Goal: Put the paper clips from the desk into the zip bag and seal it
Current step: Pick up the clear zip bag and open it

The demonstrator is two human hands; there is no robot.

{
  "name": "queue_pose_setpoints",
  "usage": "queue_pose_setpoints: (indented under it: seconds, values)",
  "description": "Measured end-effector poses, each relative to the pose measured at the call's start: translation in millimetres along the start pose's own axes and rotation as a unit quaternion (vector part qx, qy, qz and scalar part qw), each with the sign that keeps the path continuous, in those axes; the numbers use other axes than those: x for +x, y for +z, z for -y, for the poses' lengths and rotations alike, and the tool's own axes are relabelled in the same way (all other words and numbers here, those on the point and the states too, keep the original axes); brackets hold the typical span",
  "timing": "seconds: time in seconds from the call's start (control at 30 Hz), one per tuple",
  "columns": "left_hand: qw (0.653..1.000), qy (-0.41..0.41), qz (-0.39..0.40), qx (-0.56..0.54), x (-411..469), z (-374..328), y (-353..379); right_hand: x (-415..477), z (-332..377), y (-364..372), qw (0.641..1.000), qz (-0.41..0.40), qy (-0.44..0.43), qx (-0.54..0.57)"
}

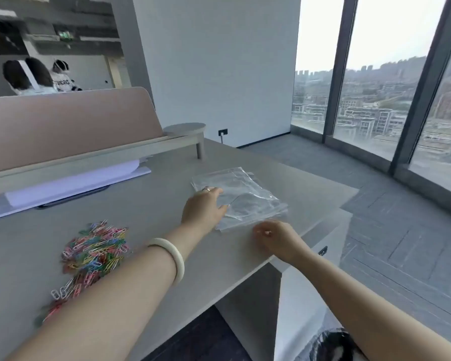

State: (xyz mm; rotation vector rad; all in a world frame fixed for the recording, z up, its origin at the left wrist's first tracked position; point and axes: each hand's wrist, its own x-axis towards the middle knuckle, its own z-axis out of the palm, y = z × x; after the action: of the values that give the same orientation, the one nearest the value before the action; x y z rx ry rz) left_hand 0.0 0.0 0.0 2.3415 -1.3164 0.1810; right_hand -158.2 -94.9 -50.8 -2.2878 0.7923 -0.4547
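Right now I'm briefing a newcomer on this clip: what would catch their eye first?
Probably the bright heap of colored paper clips at the desk's near left. Next, the clear zip bag lying flat toward the right edge, with the left hand on it and the right hand at its near corner.

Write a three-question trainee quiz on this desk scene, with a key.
1. True or false: the paper clips are already inside the zip bag.
2. Which hand rests flat on the bag? A) left hand B) right hand
3. Fill in: the arm wearing the white bangle is the ____ arm.

Key: 1. False; they lie heaped on the desk, apart from the bag. 2. A; the right hand is at the bag's near edge. 3. left.
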Motion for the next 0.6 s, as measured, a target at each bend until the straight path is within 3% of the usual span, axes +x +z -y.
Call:
queue_pose_setpoints:
  seconds: [0.17,0.3,0.6]
  values:
    - [0.994,0.053,0.008,0.091,40,-20,29,8,-9,0,1.0,-0.018,-0.002,0.019]
    - [0.989,0.046,-0.014,0.138,51,-20,32,4,-8,-4,0.999,-0.032,0.014,0.031]
    - [0.993,0.058,-0.09,-0.039,-12,-71,-41,-35,36,-29,0.981,-0.127,0.106,0.106]
